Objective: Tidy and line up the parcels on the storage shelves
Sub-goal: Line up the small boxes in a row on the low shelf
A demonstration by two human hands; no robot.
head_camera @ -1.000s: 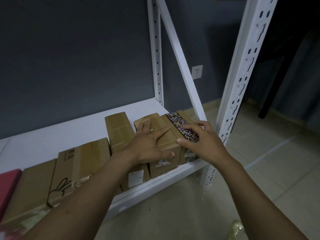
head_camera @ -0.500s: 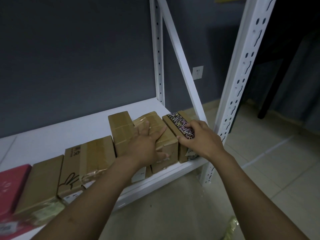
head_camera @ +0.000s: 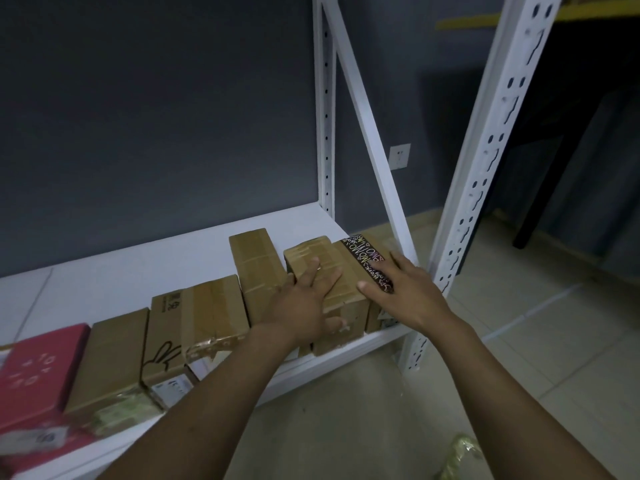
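Cardboard parcels [head_camera: 346, 289] run front-to-back, seemingly touching, beneath left hand [head_camera: 304, 303] and right hand [head_camera: 408, 292].

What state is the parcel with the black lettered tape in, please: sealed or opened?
Sealed, as far as shows: the black lettered tape runs unbroken along the parcel's closed top; the right hand covers its near end.

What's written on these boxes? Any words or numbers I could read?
Black tape on the rightmost box: colourful lettering, upside down to the camera; "MOMO" and "WORK" seem to read, the rest does not.
Red box: white marks, too blurred to read.
Rabbit box: small print above the drawing, too small to read.
White labels on box fronts: blurred, unreadable.
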